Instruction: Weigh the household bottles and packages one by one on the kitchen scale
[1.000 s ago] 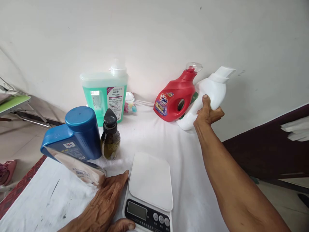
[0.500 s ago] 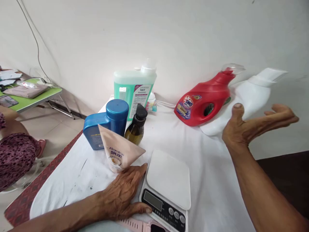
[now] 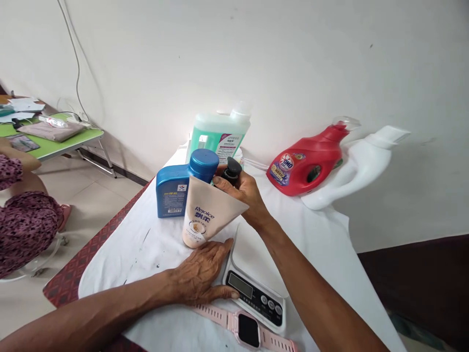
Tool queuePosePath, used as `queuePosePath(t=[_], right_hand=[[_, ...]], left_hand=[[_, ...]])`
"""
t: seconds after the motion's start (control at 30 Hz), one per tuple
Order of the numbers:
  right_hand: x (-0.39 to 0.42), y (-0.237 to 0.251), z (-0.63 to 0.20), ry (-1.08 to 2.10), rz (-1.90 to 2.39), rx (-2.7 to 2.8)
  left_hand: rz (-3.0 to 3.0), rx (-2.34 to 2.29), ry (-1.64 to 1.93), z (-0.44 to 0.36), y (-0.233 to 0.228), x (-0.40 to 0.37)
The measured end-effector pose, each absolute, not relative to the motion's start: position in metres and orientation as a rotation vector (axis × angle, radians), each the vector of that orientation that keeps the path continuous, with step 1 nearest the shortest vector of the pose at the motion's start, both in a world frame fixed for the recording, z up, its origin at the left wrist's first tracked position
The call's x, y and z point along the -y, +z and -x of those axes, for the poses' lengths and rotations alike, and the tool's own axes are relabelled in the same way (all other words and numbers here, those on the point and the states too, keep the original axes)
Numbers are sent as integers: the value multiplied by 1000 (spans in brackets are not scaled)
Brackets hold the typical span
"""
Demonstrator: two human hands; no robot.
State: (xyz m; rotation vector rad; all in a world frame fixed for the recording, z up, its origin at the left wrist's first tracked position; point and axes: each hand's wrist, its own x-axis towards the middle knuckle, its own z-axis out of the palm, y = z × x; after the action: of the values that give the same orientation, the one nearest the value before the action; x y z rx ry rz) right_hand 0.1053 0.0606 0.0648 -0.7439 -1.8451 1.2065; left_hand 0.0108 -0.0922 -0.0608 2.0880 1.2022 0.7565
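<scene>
Right hand on the dark pump bottle, left hand flat by the scale.

The right hand (image 3: 246,193) curls its fingers around the black-capped dark glass bottle (image 3: 232,172), which stands mid-surface behind a beige squeeze tube (image 3: 205,217) and beside a blue plastic bottle (image 3: 179,188). The left hand (image 3: 200,274) lies open, palm down, on the white-clothed surface (image 3: 322,254), touching the left edge of the white digital scale (image 3: 256,288) near the front edge.
</scene>
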Motion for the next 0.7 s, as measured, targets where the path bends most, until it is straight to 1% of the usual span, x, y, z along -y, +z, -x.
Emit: queuePosePath(t=[0.17, 0.27, 0.5, 0.6, 0.7], right_hand=[[-58, 52, -102, 1227, 803, 1629], [-57, 65, -114, 1146, 805, 1538], [-30, 113, -164, 898, 760, 1573], [-10, 116, -185, 869, 853, 1591], [4, 107, -205, 898, 951, 1585]], left_hand=[[-2106, -1206, 761, -10, -61, 92], [-2126, -1193, 795, -9, -63, 92], [-2148, -1168, 803, -7, -66, 91], [-2151, -1169, 801, -6, -66, 92], [-2163, -1177, 783, -6, -65, 93]])
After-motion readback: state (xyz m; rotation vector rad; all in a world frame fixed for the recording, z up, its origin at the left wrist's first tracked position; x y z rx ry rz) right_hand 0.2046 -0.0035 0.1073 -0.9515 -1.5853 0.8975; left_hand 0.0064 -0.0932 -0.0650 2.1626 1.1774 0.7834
